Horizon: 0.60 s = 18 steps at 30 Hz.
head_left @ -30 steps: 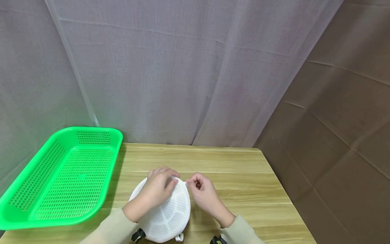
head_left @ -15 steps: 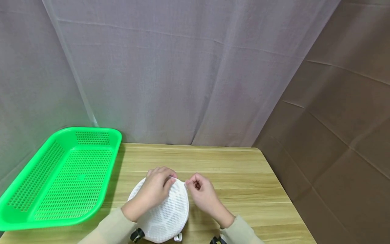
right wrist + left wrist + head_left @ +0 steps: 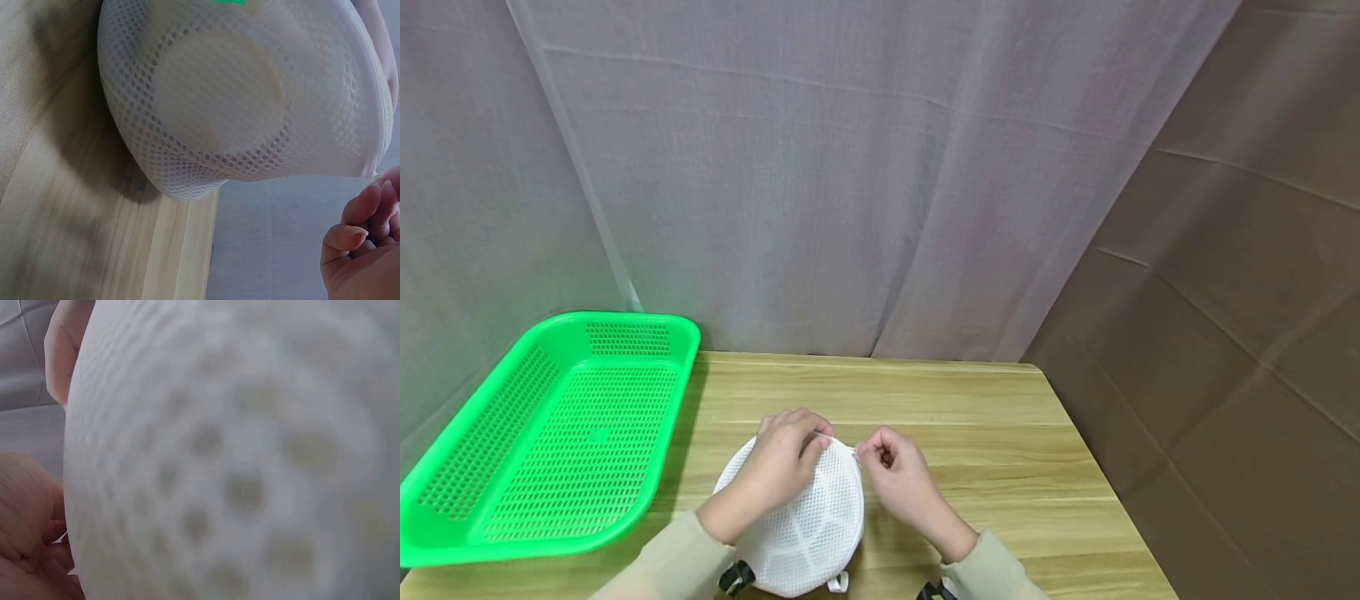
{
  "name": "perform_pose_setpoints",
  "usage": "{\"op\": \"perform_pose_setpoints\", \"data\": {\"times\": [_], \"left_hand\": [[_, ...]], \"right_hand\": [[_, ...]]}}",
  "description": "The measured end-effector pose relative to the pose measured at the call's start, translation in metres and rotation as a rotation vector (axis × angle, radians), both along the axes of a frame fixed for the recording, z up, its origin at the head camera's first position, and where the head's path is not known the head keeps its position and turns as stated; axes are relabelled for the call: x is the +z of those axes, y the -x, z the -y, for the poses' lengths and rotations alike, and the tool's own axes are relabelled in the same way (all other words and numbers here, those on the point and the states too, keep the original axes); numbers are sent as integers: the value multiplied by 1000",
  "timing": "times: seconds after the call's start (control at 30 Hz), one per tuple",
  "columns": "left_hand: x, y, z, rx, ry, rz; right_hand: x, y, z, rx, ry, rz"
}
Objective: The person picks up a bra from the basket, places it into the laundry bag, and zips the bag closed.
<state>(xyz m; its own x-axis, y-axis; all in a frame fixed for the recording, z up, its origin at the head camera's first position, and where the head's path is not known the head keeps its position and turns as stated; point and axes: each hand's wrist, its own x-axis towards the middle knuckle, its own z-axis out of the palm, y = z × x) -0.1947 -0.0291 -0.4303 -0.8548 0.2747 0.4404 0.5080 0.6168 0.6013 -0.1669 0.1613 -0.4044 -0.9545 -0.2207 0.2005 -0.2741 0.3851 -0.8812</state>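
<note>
A round white mesh laundry bag [image 3: 820, 508] stands on the wooden table in front of me, a white zipper running along its upper rim. My left hand [image 3: 786, 458] lies over the bag's top and pinches the far rim between thumb and fingers. Just right of the bag, my right hand [image 3: 898, 467] has curled fingers and pinches a small white end at the zipper edge. That piece is mostly hidden by the fingertips [image 3: 387, 187]. Through the mesh in the right wrist view a round pale shape [image 3: 219, 94] shows. Blurred mesh [image 3: 219, 456] fills most of the left wrist view.
A green plastic basket [image 3: 658, 467] with a perforated floor stands at the left of the table [image 3: 970, 408]. A grey curtain [image 3: 790, 208] hangs behind, and a brown cloth wall [image 3: 1225, 333] rises at the right. A small white loop [image 3: 838, 583] sticks out at the bag's near edge.
The bag and my left hand have shifted very slightly left. My right hand still pinches the zipper edge in nearly the same spot.
</note>
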Motion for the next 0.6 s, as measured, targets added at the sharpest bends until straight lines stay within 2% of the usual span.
{"op": "perform_pose_setpoints", "data": {"times": [0.3, 0.6], "left_hand": [[1, 1, 3, 31, -8, 24], [2, 1, 6, 72, -41, 2]], "right_hand": [[-2, 0, -1, -12, -3, -9], [-3, -1, -1, -16, -6, -19]]}}
